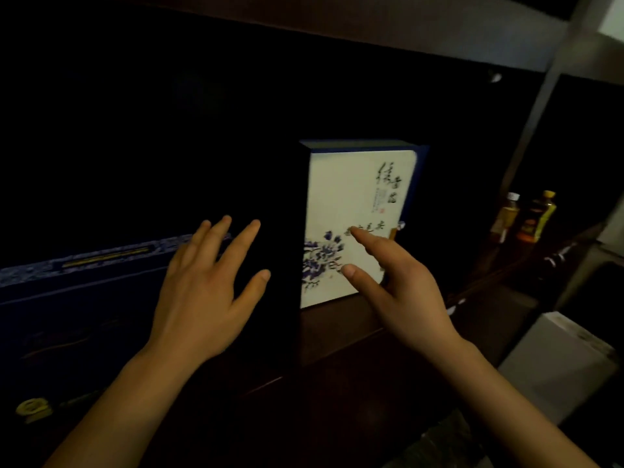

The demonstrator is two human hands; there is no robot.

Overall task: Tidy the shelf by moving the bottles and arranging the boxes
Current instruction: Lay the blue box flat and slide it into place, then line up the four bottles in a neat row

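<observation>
A white box (351,197) with blue flowers, black calligraphy and a dark blue edge stands upright on the dark wooden shelf (341,336). My right hand (395,282) is open in front of its lower right part, fingers straight and spread; whether they touch the face is unclear. My left hand (209,282) is open with fingers spread, hovering left of the box in front of a large dark blue box (67,319) that lies low at the left. Two bottles (526,217) with orange and yellow labels stand on the shelf at the far right.
The shelf's back is dark and shows nothing. A grey upright post (537,113) of the shelf runs down the right side. Below right sits a white carton (560,363). A shelf board (371,25) spans overhead.
</observation>
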